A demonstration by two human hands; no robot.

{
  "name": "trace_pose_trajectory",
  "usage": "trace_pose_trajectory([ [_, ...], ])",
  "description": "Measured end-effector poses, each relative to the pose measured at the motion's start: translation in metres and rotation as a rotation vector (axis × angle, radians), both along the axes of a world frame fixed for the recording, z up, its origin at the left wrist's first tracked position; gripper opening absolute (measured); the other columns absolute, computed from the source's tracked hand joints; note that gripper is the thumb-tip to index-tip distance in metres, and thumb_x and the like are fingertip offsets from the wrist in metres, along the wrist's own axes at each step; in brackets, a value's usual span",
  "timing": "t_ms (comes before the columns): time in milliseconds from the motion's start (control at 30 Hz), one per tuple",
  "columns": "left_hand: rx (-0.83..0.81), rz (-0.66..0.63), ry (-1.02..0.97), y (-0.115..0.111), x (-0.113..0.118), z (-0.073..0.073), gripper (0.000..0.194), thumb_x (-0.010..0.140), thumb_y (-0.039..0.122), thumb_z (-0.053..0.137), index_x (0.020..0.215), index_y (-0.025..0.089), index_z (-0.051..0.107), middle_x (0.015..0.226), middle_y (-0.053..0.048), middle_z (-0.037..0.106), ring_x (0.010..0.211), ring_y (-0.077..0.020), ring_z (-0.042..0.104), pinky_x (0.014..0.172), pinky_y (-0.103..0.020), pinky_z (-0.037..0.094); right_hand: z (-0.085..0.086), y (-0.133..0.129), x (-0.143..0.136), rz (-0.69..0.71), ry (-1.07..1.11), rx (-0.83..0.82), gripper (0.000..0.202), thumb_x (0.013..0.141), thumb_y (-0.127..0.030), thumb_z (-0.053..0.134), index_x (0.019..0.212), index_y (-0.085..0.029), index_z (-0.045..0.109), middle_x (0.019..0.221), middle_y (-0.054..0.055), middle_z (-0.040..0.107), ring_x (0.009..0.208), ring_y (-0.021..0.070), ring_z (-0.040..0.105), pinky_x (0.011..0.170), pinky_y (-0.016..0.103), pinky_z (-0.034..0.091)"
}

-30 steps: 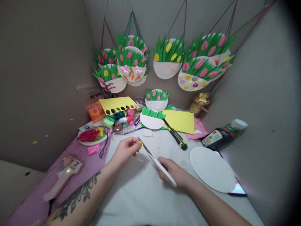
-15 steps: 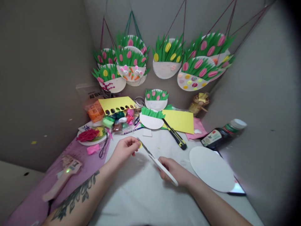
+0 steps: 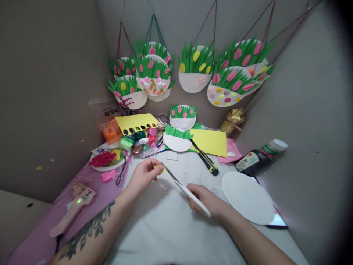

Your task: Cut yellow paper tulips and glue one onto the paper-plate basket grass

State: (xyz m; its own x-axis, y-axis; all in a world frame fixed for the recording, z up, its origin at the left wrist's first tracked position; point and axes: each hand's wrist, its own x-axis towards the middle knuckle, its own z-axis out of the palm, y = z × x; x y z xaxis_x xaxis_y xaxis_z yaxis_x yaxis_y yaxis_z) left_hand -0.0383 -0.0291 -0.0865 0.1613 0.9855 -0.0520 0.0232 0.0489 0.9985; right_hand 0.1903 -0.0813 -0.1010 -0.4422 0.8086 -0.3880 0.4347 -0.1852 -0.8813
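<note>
A small yellow paper piece (image 3: pixel 163 169) is pinched between the thumb and fingers of my left hand (image 3: pixel 146 174), most of it covered by them. My right hand (image 3: pixel 202 200) grips white-handled scissors (image 3: pixel 193 198), whose blades point up and left and reach the yellow piece. Beyond my hands stands a half paper plate pocket (image 3: pixel 178 142) with green paper grass along its top. A black and yellow utility knife (image 3: pixel 205 160) leans against its right side, near a yellow paper sheet (image 3: pixel 211 141).
At left are a pink glue gun (image 3: pixel 74 211), a plate of red yarn (image 3: pixel 103 160) and a yellow sheet with cut-out holes (image 3: pixel 138 122). A white oval plate (image 3: pixel 248 197) overlaps a phone at right, near a dark bottle (image 3: pixel 260 156). Decorated plate pockets (image 3: pixel 195 81) hang behind.
My left hand has shifted slightly left with the yellow paper piece, exposing a little more of its edge. The scissors' handle has tilted slightly; the other things stay where they were.
</note>
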Motion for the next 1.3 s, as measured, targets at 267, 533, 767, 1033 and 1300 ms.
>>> trace_pose_trajectory([
  [267, 0.011, 0.014, -0.011, 0.0011, -0.0031, -0.0016, 0.026, 0.069, 0.037, 0.067, 0.079, 0.015, 0.057, 0.067, 0.001, 0.059, 0.056, -0.0084, 0.05, 0.048, -0.019, 0.042, 0.0018, -0.0014, 0.002, 0.001, 0.014, -0.005, 0.014, 0.055, -0.015, 0.05, 0.069, -0.017, 0.045, 0.06, -0.005, 0.05, 0.054, 0.0077, 0.04, 0.046, 0.017, 0.028],
  [533, 0.025, 0.059, -0.016, 0.004, -0.0052, -0.0027, 0.029, 0.069, 0.039, 0.068, 0.079, 0.015, 0.057, 0.065, 0.001, 0.058, 0.054, -0.0086, 0.05, 0.047, -0.019, 0.042, 0.0013, -0.0008, 0.0023, 0.006, 0.001, -0.027, 0.015, 0.055, -0.015, 0.049, 0.069, -0.017, 0.045, 0.059, -0.005, 0.051, 0.052, 0.0077, 0.041, 0.044, 0.017, 0.026],
  [767, 0.012, 0.064, -0.014, 0.0016, -0.0042, 0.0019, 0.03, 0.068, 0.041, 0.067, 0.078, 0.015, 0.057, 0.062, 0.002, 0.056, 0.053, -0.0088, 0.05, 0.047, -0.019, 0.042, -0.0026, -0.0003, 0.0031, 0.006, 0.007, -0.019, 0.016, 0.055, -0.015, 0.049, 0.07, -0.018, 0.045, 0.06, -0.005, 0.053, 0.054, 0.0083, 0.043, 0.046, 0.018, 0.028],
  [1033, -0.056, -0.033, -0.005, -0.0045, 0.002, 0.0047, 0.029, 0.073, 0.042, 0.06, 0.066, 0.014, 0.056, 0.058, 0.001, 0.054, 0.049, -0.0076, 0.046, 0.043, -0.017, 0.035, -0.0015, -0.0014, -0.0003, -0.003, 0.003, -0.021, 0.016, 0.054, -0.014, 0.049, 0.07, -0.018, 0.045, 0.06, -0.005, 0.051, 0.055, 0.0081, 0.042, 0.048, 0.018, 0.028],
  [1300, -0.022, -0.064, 0.043, -0.005, 0.0003, 0.0034, 0.029, 0.075, 0.043, 0.058, 0.067, 0.014, 0.057, 0.06, 0.001, 0.054, 0.049, -0.0079, 0.045, 0.045, -0.018, 0.035, -0.0045, -0.0026, -0.0039, -0.009, -0.013, 0.008, 0.016, 0.055, -0.014, 0.05, 0.07, -0.017, 0.045, 0.061, -0.005, 0.048, 0.055, 0.0073, 0.039, 0.048, 0.017, 0.027],
])
